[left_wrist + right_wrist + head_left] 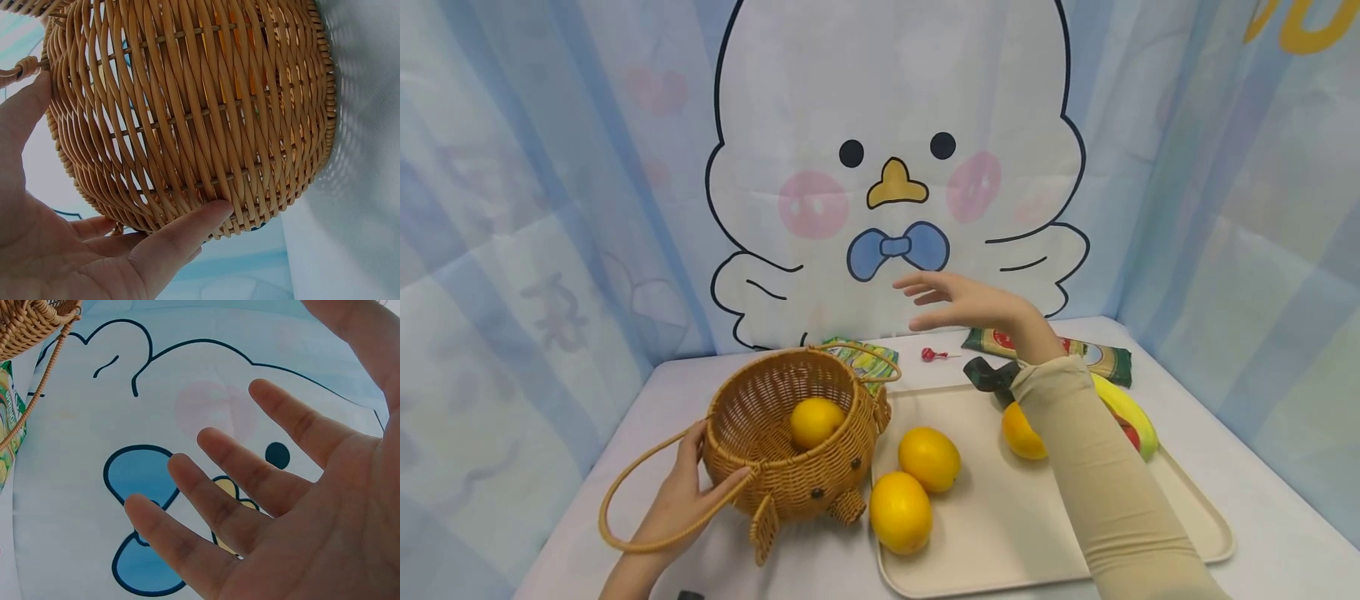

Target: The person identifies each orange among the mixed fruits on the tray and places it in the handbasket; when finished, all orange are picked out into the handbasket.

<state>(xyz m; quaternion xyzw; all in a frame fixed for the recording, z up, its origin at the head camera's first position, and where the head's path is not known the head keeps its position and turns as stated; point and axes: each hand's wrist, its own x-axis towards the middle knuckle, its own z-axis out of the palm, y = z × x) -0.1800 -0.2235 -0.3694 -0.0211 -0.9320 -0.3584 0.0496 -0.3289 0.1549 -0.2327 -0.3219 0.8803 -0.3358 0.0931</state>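
Observation:
A round wicker basket (805,487) with a woven animal face, ears and snout tilts on the table at the left, its opening showing. One lemon (815,422) lies inside it. My left hand (681,500) holds the basket by its near left side, thumb and fingers spread around the weave by a loop handle (655,546). My right hand (973,302) is raised above the table's far side, palm bare and fingers spread in the right wrist view. Two lemons (929,459) sit at the left end of the beige tray (992,533).
Right of the tray's middle are another yellow fruit (1022,433), a banana (1131,412) and a red fruit, partly behind my sleeve. Along the back lie a green packet (868,360), a red lollipop (929,354) and a long green package (1101,358). Printed curtains surround the table.

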